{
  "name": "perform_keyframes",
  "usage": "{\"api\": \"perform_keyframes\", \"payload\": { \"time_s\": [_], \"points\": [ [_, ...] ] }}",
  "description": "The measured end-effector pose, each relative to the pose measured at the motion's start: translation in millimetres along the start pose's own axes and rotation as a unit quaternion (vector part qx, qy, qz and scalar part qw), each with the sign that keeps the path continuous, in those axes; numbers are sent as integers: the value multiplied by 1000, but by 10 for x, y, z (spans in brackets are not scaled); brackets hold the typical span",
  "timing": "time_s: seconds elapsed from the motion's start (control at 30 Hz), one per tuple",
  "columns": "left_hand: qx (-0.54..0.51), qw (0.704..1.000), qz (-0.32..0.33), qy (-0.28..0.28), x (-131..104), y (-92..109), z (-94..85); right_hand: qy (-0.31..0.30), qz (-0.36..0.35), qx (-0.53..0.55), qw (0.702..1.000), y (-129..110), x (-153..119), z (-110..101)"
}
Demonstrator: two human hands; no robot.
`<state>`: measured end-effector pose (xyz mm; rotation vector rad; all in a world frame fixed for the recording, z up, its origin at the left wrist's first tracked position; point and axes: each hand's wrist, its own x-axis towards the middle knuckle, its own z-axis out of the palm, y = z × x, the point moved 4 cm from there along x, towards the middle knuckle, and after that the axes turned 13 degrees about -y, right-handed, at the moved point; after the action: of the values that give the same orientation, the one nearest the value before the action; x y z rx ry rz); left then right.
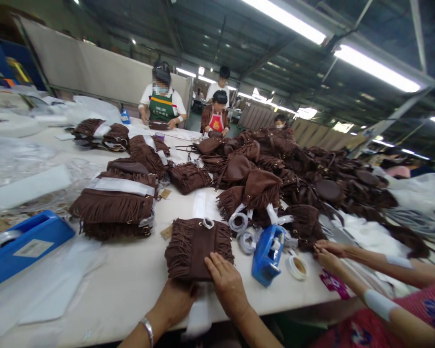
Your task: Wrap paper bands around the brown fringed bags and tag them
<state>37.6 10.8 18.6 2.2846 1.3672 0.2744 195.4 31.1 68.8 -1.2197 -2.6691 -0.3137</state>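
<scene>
A dark brown fringed bag lies at the table's front, with fringe at both sides and a small white ring-shaped piece at its top edge. Tucked at the bag's lower left edge is my left hand, closed on it with the fingers hidden underneath. My right hand grips the lower right edge, its fingers pressed together on the front face. A white strip hangs below the bag between my hands. Just right of the bag stands a blue tape dispenser.
Stacked fringed bags lie to the left, before a large heap of brown bags. A second blue dispenser stands far left. A tape roll lies near a co-worker's hands at right. Other people work across the table.
</scene>
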Motion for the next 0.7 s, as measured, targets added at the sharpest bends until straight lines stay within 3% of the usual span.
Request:
{"api": "perform_keyframes", "payload": {
  "time_s": [0.13,0.23,0.27,0.33,0.37,0.4,0.43,0.53,0.7],
  "points": [
    [-58,998,-20,15,-213,-12,-77,-38,24,10,999,-24,-80,112],
    [-200,972,-97,69,-471,-177,-115,-85,16,46,995,-30,-115,12],
    [-279,946,-136,99,-548,-260,-119,-105,4,62,992,-23,-123,-48],
    [-449,855,-206,159,-645,-414,-113,-128,-15,94,987,28,-113,-182],
    [-512,807,-230,187,-652,-467,-118,-123,-15,108,986,76,-84,-241],
    [-534,782,-246,206,-626,-498,-146,-106,-6,118,987,135,-37,-283],
    [-525,780,-259,219,-575,-514,-194,-79,11,124,989,200,26,-302],
    [-426,830,-286,220,-333,-502,-364,-8,76,104,992,331,239,-172],
    [-354,862,-334,146,-61,-519,-375,-15,132,49,990,292,366,313]
  ]
}}
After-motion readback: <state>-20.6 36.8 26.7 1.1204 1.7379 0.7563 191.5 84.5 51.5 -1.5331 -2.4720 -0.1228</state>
